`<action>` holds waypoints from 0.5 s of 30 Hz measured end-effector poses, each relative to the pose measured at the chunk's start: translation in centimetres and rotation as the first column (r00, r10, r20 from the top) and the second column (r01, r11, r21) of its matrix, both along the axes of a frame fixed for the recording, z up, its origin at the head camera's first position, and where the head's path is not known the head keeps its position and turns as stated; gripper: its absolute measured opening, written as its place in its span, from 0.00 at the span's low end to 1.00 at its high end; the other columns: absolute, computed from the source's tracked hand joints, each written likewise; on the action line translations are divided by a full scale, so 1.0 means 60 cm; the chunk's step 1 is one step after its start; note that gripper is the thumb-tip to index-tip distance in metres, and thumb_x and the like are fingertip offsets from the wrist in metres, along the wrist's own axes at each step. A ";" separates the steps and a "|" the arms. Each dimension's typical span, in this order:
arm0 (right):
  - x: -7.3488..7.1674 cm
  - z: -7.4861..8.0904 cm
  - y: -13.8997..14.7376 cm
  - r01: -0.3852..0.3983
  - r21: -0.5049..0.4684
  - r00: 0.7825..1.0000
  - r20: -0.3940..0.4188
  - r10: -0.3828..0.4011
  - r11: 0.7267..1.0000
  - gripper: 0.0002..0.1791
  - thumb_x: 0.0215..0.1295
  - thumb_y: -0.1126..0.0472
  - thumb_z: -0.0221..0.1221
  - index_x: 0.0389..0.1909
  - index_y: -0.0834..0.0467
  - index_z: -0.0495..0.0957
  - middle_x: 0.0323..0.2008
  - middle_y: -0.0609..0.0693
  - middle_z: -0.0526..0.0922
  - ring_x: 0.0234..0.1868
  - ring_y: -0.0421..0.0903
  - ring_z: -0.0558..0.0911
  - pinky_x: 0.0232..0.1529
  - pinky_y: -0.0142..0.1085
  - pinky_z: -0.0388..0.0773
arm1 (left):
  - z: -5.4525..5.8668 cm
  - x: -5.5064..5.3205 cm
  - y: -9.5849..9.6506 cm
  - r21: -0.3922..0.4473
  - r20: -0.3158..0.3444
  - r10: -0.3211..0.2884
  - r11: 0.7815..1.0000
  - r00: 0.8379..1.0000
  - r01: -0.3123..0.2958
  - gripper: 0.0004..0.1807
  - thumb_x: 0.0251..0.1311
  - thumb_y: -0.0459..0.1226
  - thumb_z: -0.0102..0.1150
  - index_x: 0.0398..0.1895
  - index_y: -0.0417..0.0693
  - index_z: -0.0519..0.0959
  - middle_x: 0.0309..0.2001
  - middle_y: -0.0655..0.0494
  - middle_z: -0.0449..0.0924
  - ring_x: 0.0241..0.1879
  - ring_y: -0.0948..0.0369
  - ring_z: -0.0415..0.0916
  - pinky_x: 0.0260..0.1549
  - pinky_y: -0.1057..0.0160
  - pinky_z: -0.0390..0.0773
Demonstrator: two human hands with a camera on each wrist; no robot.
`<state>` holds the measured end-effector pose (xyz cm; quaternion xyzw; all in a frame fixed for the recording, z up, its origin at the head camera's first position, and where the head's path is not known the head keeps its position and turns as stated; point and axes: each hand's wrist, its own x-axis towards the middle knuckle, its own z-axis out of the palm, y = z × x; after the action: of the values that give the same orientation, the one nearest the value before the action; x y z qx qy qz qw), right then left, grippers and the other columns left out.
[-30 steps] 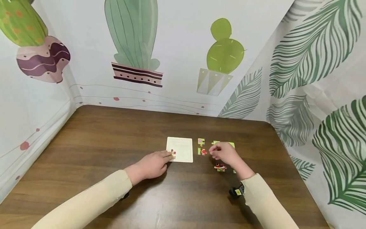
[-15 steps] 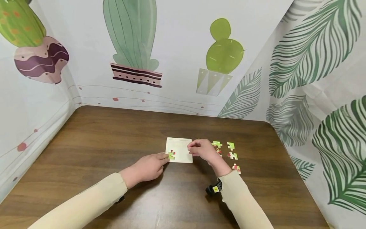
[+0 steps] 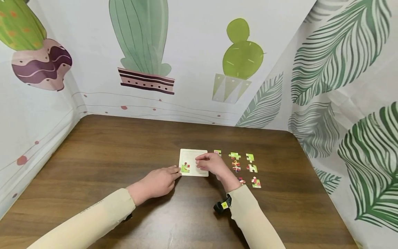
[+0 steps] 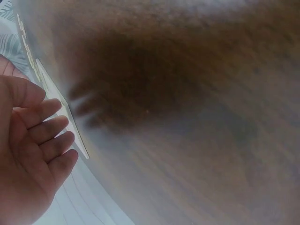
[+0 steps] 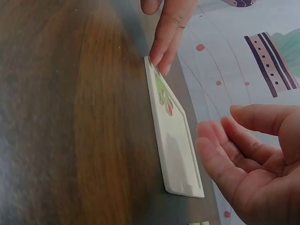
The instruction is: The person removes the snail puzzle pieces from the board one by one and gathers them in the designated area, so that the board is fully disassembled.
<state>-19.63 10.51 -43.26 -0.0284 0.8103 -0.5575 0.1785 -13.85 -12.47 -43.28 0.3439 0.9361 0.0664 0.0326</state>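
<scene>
A shallow white puzzle tray [image 3: 199,155] lies on the table, holding a green-and-red puzzle piece [image 3: 185,168] in its near left corner. My left hand [image 3: 160,180] reaches from the left with relaxed fingers, fingertips at the tray's left edge; the left wrist view shows bare space between thumb and fingers. Over the tray's right half hovers my right hand [image 3: 215,166], thumb and index finger close together. No piece shows at those fingertips in the right wrist view, where the right hand [image 5: 253,159] covers what lies behind; I cannot tell whether something is pinched there.
Right of the tray lie several loose puzzle pieces, among them one at the top middle [image 3: 234,156], a red-and-green one [image 3: 236,166] and one at the lower right [image 3: 256,182]. The brown table [image 3: 130,141] meets a patterned backdrop [image 3: 192,69] behind.
My right hand has moved left from the loose pieces to above the tray. My left fingers have slid back slightly from the corner piece to the tray's edge.
</scene>
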 end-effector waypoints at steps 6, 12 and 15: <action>-0.001 -0.002 -0.007 0.009 0.023 0.999 0.036 -0.010 1.000 0.16 0.67 0.65 0.61 0.51 0.71 0.83 0.47 0.64 0.88 0.38 0.40 0.87 0.55 0.42 0.86 | 0.000 0.000 -0.001 0.007 0.005 0.005 1.000 1.000 -0.005 0.20 0.66 0.32 0.54 0.60 0.37 0.81 0.65 0.42 0.80 0.66 0.47 0.78 0.64 0.50 0.78; -0.001 -0.002 -0.013 0.014 0.053 0.999 0.050 -0.016 0.998 0.15 0.67 0.64 0.61 0.50 0.69 0.84 0.44 0.62 0.89 0.39 0.42 0.88 0.53 0.41 0.87 | -0.003 -0.004 -0.002 0.005 0.012 0.008 1.000 1.000 -0.008 0.21 0.67 0.32 0.53 0.62 0.38 0.80 0.66 0.43 0.80 0.67 0.47 0.78 0.64 0.50 0.78; -0.002 -0.001 -0.014 0.005 0.060 0.999 0.050 -0.008 0.998 0.16 0.67 0.65 0.60 0.51 0.69 0.84 0.45 0.63 0.89 0.40 0.44 0.88 0.53 0.41 0.86 | -0.004 -0.005 -0.004 0.001 0.007 0.003 1.000 1.000 -0.003 0.21 0.67 0.32 0.54 0.62 0.39 0.81 0.66 0.43 0.80 0.67 0.48 0.78 0.63 0.50 0.79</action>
<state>-19.78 9.70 -43.34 -0.0065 0.8219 -0.5342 0.1978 -14.14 -12.69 -43.55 0.3425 0.9364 0.0681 0.0358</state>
